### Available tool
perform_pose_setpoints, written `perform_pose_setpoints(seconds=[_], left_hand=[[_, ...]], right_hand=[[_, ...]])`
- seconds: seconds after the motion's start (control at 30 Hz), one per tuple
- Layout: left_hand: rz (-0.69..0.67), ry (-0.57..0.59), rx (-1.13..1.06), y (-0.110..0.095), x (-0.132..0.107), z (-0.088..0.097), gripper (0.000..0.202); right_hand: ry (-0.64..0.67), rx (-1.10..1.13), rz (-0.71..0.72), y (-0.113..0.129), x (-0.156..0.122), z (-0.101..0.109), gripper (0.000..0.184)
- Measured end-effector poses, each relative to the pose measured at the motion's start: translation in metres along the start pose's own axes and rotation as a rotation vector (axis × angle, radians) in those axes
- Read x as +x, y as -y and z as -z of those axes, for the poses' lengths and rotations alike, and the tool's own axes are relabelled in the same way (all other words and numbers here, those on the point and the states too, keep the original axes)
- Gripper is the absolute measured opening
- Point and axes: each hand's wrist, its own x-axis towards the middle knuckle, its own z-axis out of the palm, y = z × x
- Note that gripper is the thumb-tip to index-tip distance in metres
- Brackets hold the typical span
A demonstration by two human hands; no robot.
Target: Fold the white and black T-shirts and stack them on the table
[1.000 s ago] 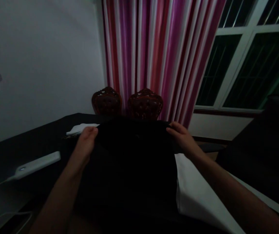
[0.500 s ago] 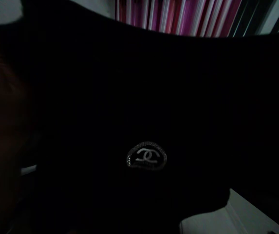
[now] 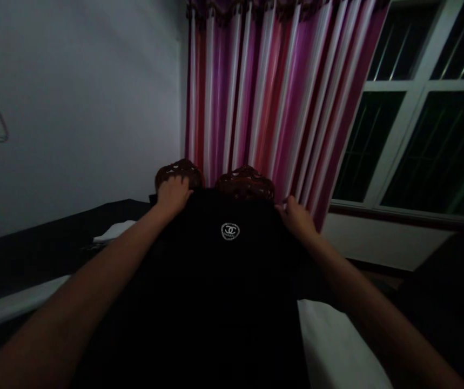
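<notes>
A black T-shirt (image 3: 223, 292) with a round white emblem (image 3: 230, 231) on its chest stretches away from me in the head view. My left hand (image 3: 174, 193) is closed on its far left corner, near the shoulder. At the far right corner, my right hand (image 3: 297, 218) grips the cloth between thumb and fingers. Dim light hides the shirt's folds and most of its outline.
Two carved dark wooden chair backs (image 3: 246, 183) rise just beyond the shirt. Behind them hangs a striped curtain (image 3: 256, 97) beside a barred window (image 3: 410, 119). White material (image 3: 333, 340) lies at lower right, and a pale strip (image 3: 21, 302) at left.
The shirt has dropped from close before the camera to lower and farther away, uncovering the chairs, curtain and wall. Both hands now show at its far corners.
</notes>
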Motion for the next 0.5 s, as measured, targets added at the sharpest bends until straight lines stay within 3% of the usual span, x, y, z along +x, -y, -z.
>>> perform_pose_setpoints(seconds=[0.07,0.17,0.23,0.3,0.4,0.5], left_hand=[[-0.051,0.104,-0.007,-0.007,-0.028,-0.040,0.041],[-0.139,0.265,-0.019,-0.006,-0.096,-0.096,0.047],[-0.191,0.400,-0.020,0.004,-0.146,-0.130,0.051],[-0.227,0.615,0.032,0.017,-0.187,-0.156,0.058],[-0.229,0.789,0.060,0.035,-0.222,-0.174,0.066],[-0.233,0.777,0.053,0.038,-0.225,-0.168,0.062]], right_hand=[[0.116,-0.020,-0.015,-0.022,-0.006,-0.051,0.040],[0.239,-0.073,0.005,-0.059,-0.040,-0.115,0.041],[0.320,-0.117,-0.019,-0.079,-0.067,-0.149,0.044],[0.383,-0.155,-0.080,-0.094,-0.089,-0.175,0.047],[0.418,-0.179,-0.150,-0.105,-0.109,-0.199,0.050],[0.392,-0.173,-0.176,-0.110,-0.116,-0.208,0.054]])
